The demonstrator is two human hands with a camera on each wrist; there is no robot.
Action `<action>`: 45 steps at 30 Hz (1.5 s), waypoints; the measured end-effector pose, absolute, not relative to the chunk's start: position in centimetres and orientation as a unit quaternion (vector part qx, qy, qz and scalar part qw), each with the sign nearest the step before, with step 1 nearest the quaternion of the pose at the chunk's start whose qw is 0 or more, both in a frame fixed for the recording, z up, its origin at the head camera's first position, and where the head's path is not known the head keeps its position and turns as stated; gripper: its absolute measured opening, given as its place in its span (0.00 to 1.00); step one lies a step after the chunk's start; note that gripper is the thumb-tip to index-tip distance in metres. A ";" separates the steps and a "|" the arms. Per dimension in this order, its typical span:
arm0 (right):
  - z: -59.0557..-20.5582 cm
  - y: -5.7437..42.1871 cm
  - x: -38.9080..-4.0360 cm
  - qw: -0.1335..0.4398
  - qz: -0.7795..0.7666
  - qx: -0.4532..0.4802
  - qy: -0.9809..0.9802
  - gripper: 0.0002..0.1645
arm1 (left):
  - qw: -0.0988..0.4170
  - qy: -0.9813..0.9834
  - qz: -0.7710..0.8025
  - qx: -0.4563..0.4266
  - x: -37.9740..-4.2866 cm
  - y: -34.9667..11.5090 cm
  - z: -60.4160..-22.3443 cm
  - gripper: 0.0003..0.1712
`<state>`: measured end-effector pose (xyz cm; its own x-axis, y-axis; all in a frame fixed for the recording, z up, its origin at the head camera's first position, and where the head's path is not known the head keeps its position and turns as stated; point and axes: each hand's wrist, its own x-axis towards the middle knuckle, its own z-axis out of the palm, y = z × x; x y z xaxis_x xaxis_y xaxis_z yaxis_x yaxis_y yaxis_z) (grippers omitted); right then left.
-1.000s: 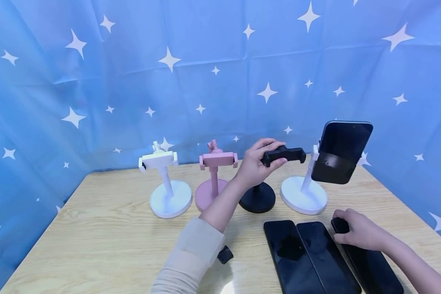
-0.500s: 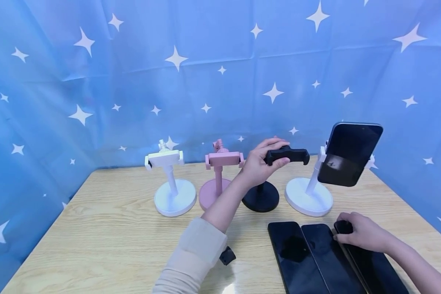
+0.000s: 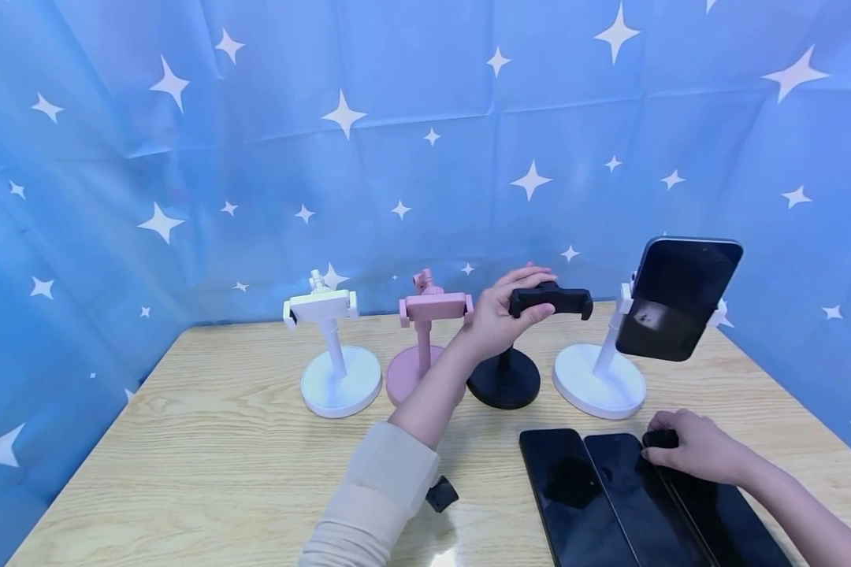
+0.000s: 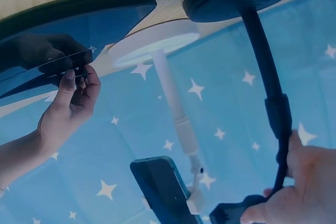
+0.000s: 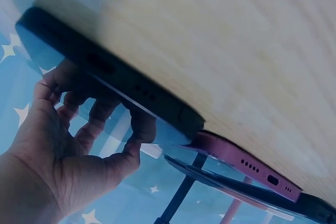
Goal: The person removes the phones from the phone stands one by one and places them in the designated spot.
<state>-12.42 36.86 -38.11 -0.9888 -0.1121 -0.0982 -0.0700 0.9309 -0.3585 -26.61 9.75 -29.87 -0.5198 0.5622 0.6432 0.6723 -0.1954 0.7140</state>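
Observation:
My left hand (image 3: 492,319) grips the clamp head (image 3: 556,299) of a black phone stand (image 3: 505,379), thumb below and fingers above. In the left wrist view the stand's black stem (image 4: 262,56) runs past this hand to its round base. At the right, my right hand (image 3: 698,449) curls its thumb and fingers round the far end of a black smartphone (image 3: 733,512) lying on the table. To its left lie two more dark-screened phones, a middle one (image 3: 641,492) and a left one (image 3: 574,504). The right wrist view shows the fingers at the held phone (image 5: 110,72), mirrored in its screen.
Beside the black stand, a white stand (image 3: 599,382) carries an upright phone (image 3: 679,299). A pink stand (image 3: 434,307) and another white stand (image 3: 340,382) stand to the left. A small black piece (image 3: 442,494) lies by my left sleeve on the wooden table (image 3: 206,472).
The head view has shifted, so the scene sits further right. My right hand and its phone have edged left towards the middle phone. My left hand stays on the clamp.

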 end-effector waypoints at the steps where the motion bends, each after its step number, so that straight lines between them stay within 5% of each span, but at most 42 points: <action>1: -38.1 36.8 -12.4 0.054 -0.177 -0.048 0.982 0.18 | 0.047 -0.632 -0.600 -0.488 -26.6 9.8 -29.9 0.20; 20: -38.1 36.1 -12.1 0.004 -0.132 -0.059 0.990 0.12 | 0.046 -0.634 -0.604 -0.481 -26.7 9.8 -30.2 0.21; 45: -38.2 35.9 -11.9 0.008 -0.123 -0.050 0.991 0.11 | 0.013 -0.629 -0.638 -0.445 -24.2 8.9 -28.3 0.20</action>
<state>-11.89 35.90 -38.16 -0.9950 -0.1003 -0.0038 -0.0963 0.9647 -0.2451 -24.23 8.85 -28.31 -0.6039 0.5429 0.5836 0.5757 -0.2093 0.7904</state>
